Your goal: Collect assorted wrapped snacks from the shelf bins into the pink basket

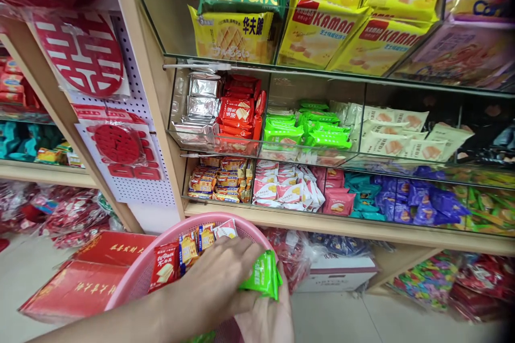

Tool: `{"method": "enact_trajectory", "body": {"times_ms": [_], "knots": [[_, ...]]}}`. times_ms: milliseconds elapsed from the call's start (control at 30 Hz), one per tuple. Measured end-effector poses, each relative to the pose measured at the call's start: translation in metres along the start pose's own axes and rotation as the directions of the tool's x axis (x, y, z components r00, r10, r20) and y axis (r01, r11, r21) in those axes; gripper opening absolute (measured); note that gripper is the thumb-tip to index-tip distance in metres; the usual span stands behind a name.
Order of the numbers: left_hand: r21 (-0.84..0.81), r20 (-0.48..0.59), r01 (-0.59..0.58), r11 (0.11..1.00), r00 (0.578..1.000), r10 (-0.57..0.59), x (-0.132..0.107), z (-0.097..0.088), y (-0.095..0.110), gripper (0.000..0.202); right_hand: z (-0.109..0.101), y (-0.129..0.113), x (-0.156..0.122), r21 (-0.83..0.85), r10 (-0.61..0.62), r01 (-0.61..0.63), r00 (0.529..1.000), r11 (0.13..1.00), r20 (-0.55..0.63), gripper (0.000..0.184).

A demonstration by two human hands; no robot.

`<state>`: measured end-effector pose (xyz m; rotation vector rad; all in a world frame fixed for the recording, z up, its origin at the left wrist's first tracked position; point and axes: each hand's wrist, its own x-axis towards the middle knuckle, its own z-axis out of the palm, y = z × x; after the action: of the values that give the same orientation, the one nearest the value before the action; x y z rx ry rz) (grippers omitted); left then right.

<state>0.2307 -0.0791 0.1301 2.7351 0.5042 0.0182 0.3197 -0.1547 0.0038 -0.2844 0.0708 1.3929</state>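
Observation:
My left hand (219, 276) reaches in from the lower left over a pink plastic basket (189, 223), its fingers closed over a small stack of green snack packets (263, 276). From below, my right hand (267, 319) grips the same stack, thumb up along its right side. The packets sit at the basket's right rim. Inside the basket lie a red packet (164, 270), orange packets (189, 247) and a pink and white packet (226, 230). The basket's lower part is hidden by my arm.
A wooden shelf unit ahead holds clear bins of snacks: green packets (309, 131), red packets (237, 112), silver packets (201, 97), pink packets (287, 187). Big yellow bags (317, 31) lie above. Red boxes (100, 268) and a white box (341, 273) sit on the floor.

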Motion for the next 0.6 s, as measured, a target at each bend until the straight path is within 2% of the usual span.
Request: {"method": "enact_trajectory", "body": {"times_ms": [100,233,333,467,600], "knots": [[0.08,0.014,-0.026,0.996,1.0,0.025,0.001,0.01,0.005,0.042,0.001,0.001,0.0,0.008,-0.001,0.0,1.0,1.0,0.021,0.047],[0.155,-0.03,-0.031,0.987,0.999,0.036,0.003,0.025,0.005,0.046,0.005,0.002,-0.001,0.045,0.005,-0.005,1.0,0.999,0.014,0.038],[0.158,-0.066,-0.024,0.987,0.997,0.035,0.003,0.033,0.001,0.046,0.003,0.003,-0.001,0.014,0.019,-0.019,1.0,1.0,-0.01,0.042],[0.119,-0.031,0.008,0.993,1.0,-0.004,0.002,0.031,-0.003,0.048,0.002,0.006,-0.001,0.009,0.063,-0.063,0.998,0.998,0.027,0.053],[0.099,-0.026,0.046,0.994,0.999,-0.044,0.005,0.023,-0.003,0.056,0.012,0.009,-0.003,-0.017,0.08,-0.079,0.992,0.997,0.092,0.064]]}}
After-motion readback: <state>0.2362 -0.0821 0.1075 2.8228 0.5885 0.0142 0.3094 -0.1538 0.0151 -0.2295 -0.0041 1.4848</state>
